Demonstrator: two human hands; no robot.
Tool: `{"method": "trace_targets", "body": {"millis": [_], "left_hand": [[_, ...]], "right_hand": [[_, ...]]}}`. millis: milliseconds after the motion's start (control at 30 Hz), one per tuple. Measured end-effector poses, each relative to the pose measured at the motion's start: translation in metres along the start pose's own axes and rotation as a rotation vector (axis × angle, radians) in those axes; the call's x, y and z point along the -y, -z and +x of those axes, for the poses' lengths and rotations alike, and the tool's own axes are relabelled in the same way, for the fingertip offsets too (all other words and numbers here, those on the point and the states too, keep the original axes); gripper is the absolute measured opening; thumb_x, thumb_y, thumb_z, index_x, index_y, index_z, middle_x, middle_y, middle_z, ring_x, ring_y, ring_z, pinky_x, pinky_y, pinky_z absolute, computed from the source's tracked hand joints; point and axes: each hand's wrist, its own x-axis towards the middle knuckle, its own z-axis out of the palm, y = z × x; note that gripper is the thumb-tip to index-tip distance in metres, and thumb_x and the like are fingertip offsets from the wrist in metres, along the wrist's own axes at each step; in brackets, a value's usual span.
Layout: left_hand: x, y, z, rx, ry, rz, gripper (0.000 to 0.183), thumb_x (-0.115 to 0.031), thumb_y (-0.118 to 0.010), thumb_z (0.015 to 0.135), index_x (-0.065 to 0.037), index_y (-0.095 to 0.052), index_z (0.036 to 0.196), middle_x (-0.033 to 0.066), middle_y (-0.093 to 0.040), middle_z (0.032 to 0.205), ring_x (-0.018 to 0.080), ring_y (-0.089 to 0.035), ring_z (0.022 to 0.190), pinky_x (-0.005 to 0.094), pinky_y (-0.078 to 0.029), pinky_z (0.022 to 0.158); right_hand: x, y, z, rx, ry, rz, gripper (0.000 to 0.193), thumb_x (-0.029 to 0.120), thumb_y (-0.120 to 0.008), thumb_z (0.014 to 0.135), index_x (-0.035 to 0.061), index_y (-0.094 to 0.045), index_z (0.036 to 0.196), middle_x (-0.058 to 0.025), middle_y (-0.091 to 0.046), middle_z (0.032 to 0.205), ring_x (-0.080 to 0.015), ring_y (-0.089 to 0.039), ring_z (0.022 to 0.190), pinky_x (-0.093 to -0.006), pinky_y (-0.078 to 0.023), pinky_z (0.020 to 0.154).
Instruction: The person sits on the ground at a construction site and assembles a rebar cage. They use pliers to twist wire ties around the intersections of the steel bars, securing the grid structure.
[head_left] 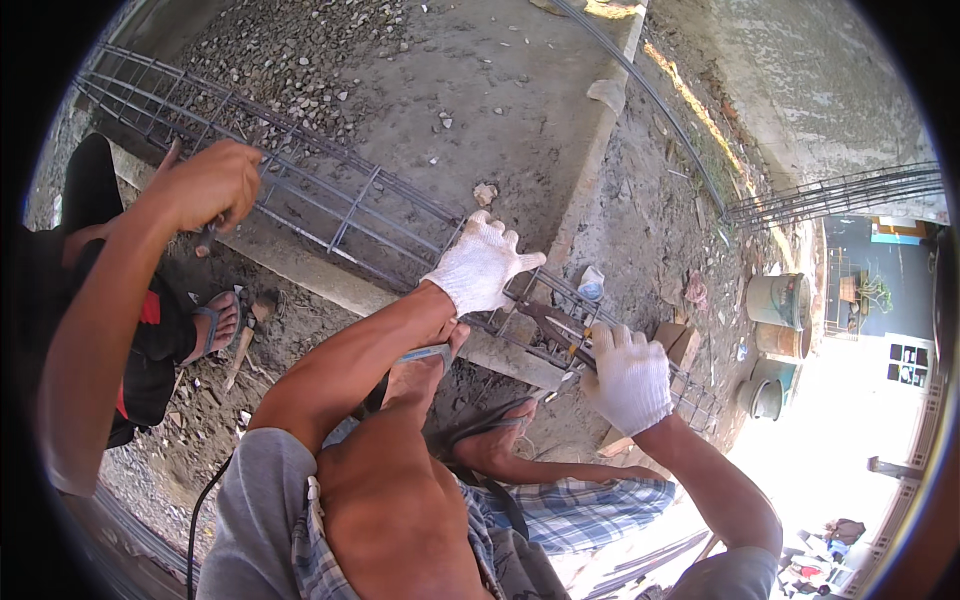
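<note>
A long steel rebar cage (355, 210) of bars and square stirrups runs from the upper left toward the lower right, in front of me. My left hand (478, 268), in a white knit glove, lies on top of the cage with its fingers apart and thumb stretched right. My right hand (630, 380), gloved the same way, is closed round the handles of dark metal pincers (548, 322). The pincers' jaws point left at the bars, just beside my left hand. What lies between the jaws is too small to tell.
At left, a co-worker's bare hand (215, 185) grips a short tool by the cage. A hammer (245, 345) lies on the muddy ground. Gravel (285, 60) is heaped beyond the cage. Buckets (778, 300) and another rebar bundle (840, 198) are at right. A concrete edge (600, 140) runs alongside.
</note>
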Motion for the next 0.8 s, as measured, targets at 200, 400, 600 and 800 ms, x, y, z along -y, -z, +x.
{"method": "trace_targets", "body": {"millis": [200,400,600,800], "left_hand": [[-0.002,-0.001,-0.001,-0.018,0.003,0.005,0.083,-0.063,-0.087,0.076,-0.035,-0.064,0.151,0.0125,-0.071,0.111,0.0311,-0.066,0.117,0.0541,-0.038,0.117],[-0.004,-0.004,0.002,-0.029,-0.013,0.040,0.084,-0.065,-0.086,0.076,-0.036,-0.064,0.152,0.0120,-0.072,0.108,0.0307,-0.068,0.113,0.0515,-0.039,0.113],[-0.005,-0.008,0.003,-0.049,-0.006,0.070,0.082,-0.065,-0.085,0.077,-0.036,-0.064,0.151,0.0125,-0.072,0.107,0.0300,-0.069,0.109,0.0504,-0.040,0.113],[-0.003,0.001,0.002,-0.026,0.010,0.080,0.079,-0.057,-0.084,0.078,-0.037,-0.063,0.152,0.0126,-0.072,0.107,0.0296,-0.069,0.108,0.0494,-0.040,0.113]], "right_hand": [[-0.011,-0.009,0.009,0.310,-0.149,0.191,0.030,0.026,-0.071,0.098,0.0033,-0.069,0.118,-0.0089,-0.070,0.087,-0.0234,-0.073,0.069,-0.0403,-0.059,0.062],[-0.037,-0.045,-0.005,0.726,-0.422,1.360,0.045,0.042,-0.074,0.105,0.0007,-0.070,0.125,-0.0018,-0.069,0.093,-0.0093,-0.066,0.077,-0.0291,-0.056,0.065],[-0.008,-0.076,-0.033,0.593,-0.583,1.605,0.037,0.032,-0.068,0.109,0.0015,-0.070,0.130,-0.0006,-0.067,0.096,-0.0091,-0.061,0.083,-0.0284,-0.052,0.072],[0.037,-0.074,-0.048,0.605,-0.730,2.274,0.032,0.021,-0.060,0.112,0.0043,-0.060,0.138,-0.0111,-0.077,0.103,-0.0206,-0.077,0.087,-0.0384,-0.063,0.064]]}}
